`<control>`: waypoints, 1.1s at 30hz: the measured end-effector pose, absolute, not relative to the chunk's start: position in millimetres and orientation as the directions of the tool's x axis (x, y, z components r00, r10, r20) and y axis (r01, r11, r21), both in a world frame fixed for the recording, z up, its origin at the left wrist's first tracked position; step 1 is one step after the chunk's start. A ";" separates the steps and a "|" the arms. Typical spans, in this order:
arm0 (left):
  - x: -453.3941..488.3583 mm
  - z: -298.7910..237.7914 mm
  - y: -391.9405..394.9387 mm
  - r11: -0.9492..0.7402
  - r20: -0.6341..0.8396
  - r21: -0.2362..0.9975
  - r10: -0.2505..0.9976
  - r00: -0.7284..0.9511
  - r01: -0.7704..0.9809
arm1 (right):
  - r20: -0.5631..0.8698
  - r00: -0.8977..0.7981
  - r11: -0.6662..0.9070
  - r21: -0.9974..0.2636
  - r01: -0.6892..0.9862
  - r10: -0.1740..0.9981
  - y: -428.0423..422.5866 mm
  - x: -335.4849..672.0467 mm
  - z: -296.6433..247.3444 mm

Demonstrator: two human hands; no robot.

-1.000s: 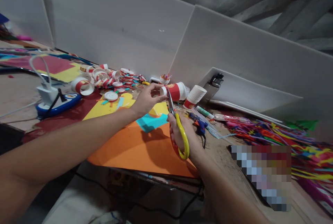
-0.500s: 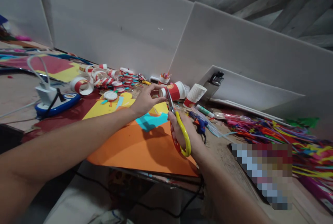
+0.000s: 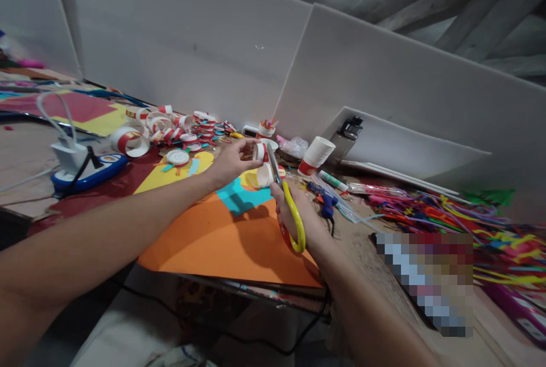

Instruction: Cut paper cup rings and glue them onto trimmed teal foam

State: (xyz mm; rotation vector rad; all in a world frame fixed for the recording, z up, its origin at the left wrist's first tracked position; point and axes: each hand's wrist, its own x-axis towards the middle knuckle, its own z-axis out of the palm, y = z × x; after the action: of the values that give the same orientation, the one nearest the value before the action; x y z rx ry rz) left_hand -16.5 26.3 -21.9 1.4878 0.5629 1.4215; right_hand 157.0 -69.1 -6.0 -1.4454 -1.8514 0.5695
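Observation:
My left hand (image 3: 234, 159) pinches a short base piece of a red and white paper cup (image 3: 258, 152) between thumb and fingers. In my right hand (image 3: 294, 210) is a pair of scissors with yellow and red handles (image 3: 298, 216); the blades lie against the cup piece's right side. Just below the blades is a cut-off cup section (image 3: 265, 176), white inside with some red. Whether it still hangs from the base or is loose, I cannot tell. Beneath my hands lie orange paper (image 3: 222, 242) and blue paper (image 3: 243, 196).
Cup rings (image 3: 132, 142) and small cup bases (image 3: 203, 122) are heaped at the back left. To the right stand stacked paper cups (image 3: 315, 156), a dark bottle (image 3: 346, 139) and a blue glue gun (image 3: 326, 205). Colourful pipe cleaners (image 3: 426, 216) fill the far right. A blue-edged power strip (image 3: 91, 170) sits left.
The cup, whole-looking before and held sideways at the blades, is now cut apart. Its wider section has dropped below the scissors, while my left hand keeps the base.

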 end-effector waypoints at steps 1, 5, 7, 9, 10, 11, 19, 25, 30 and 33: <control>-17.2 -21.6 26.1 -0.422 0.493 0.854 0.843 0.213 -0.305 | 0.266 -0.134 0.288 -0.710 0.643 0.955 -67.7 158.7 -7.6; -19.1 -17.0 21.6 -0.283 0.436 0.833 0.865 0.249 -0.474 | 0.296 -0.124 0.308 -0.728 0.612 0.947 -63.8 163.5 -11.6; -19.8 -14.3 19.5 -0.158 0.384 0.821 0.863 0.327 -0.548 | 0.330 -0.095 0.319 -0.740 0.592 0.939 -63.3 164.4 -10.8; -20.5 -12.7 18.7 -0.068 0.354 0.810 0.849 0.393 -0.582 | 0.363 -0.082 0.339 -0.735 0.588 0.928 -63.5 165.1 -7.7; -20.9 -12.4 18.8 -0.040 0.345 0.806 0.843 0.414 -0.590 | 0.368 -0.089 0.346 -0.727 0.593 0.926 -63.7 165.5 -5.7; -21.3 -12.2 18.9 -0.024 0.343 0.800 0.838 0.425 -0.599 | 0.369 -0.097 0.349 -0.715 0.606 0.924 -64.0 166.1 -3.6; -22.5 -10.1 17.8 -0.017 0.353 0.778 0.839 0.414 -0.628 | 0.453 -0.168 0.369 -0.401 0.838 0.875 -63.1 167.3 -1.2; -16.9 -8.0 8.7 -0.077 0.389 0.797 0.824 0.412 -0.599 | 0.464 -0.145 0.338 -0.366 0.867 0.874 -60.0 166.1 -8.6; -14.8 -8.8 6.9 -0.078 0.367 0.809 0.841 0.397 -0.583 | 0.498 -0.140 0.338 -0.334 0.880 0.856 -54.6 170.8 -10.8; -15.4 -9.8 8.9 -0.073 0.370 0.802 0.841 0.396 -0.593 | 0.494 -0.132 0.328 -0.334 0.884 0.859 -53.2 172.1 -11.8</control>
State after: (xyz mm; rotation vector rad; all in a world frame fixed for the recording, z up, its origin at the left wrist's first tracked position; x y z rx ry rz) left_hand -15.4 8.9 -9.8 1.1265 0.2788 1.2071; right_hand 172.1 -53.2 -11.8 -1.5276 -1.9834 -0.0509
